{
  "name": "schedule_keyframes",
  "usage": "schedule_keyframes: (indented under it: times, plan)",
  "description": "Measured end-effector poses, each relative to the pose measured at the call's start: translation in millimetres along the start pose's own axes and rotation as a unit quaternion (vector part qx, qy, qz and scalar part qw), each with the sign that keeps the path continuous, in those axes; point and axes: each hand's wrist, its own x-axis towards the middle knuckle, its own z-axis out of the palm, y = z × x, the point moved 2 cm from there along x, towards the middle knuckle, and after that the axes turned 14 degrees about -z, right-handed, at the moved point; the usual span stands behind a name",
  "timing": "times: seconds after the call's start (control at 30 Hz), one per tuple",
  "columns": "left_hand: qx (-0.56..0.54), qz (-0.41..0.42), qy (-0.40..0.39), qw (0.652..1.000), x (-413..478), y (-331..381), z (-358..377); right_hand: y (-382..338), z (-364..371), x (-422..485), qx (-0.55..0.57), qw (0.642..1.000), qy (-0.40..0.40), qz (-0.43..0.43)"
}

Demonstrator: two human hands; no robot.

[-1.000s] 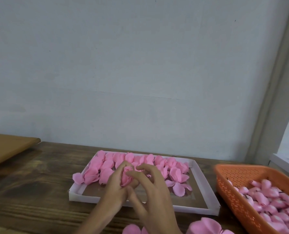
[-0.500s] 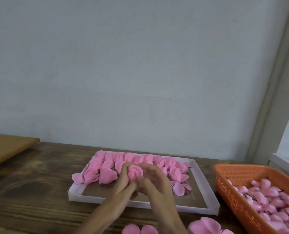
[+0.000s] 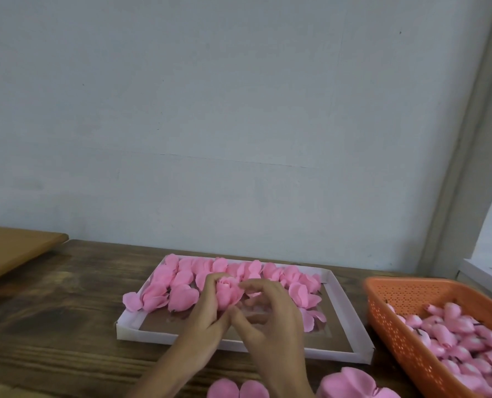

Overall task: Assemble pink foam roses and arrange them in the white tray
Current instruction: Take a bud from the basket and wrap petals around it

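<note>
A person held a pink foam rose (image 3: 227, 293) upright over the white tray (image 3: 141, 332).
The left hand (image 3: 207, 317) gripped the rose from its left, fingers curled round it. The right hand (image 3: 272, 323) stood at its right side with fingers curled, and whether they pinched it could not be told. A second earlier the rose was mostly hidden between the fingers; here its top showed clear. Finished roses (image 3: 181, 293) filled the tray's far half on the wooden table (image 3: 52, 311). An orange basket (image 3: 382, 314) of buds (image 3: 454, 334) stood to the right, and loose petals (image 3: 236, 389) lay at the near edge.
</note>
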Motion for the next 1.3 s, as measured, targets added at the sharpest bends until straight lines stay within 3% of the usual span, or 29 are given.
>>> schedule_keyframes:
  times: [0.5, 0.63, 0.73, 1.3]
  plan:
    - [0.014, 0.006, 0.017, 1.0, 1, -1, 0, 1, 0, -1, -0.043, 0.998, -0.005, 0.034]
    - [-0.003, 0.024, -0.004, 1.0, 1, 0, 2, 2, 1, -1, -0.022, 0.998, -0.027, 0.043]
    - [-0.016, 0.039, 0.023, 0.999, 5, 0, 2, 0, 1, 0, 0.013, 0.998, -0.038, 0.054]
    - [-0.082, 0.063, 0.006, 0.995, 1, 9, 7, -2, -1, 0, -0.033, 0.999, 0.003, 0.025]
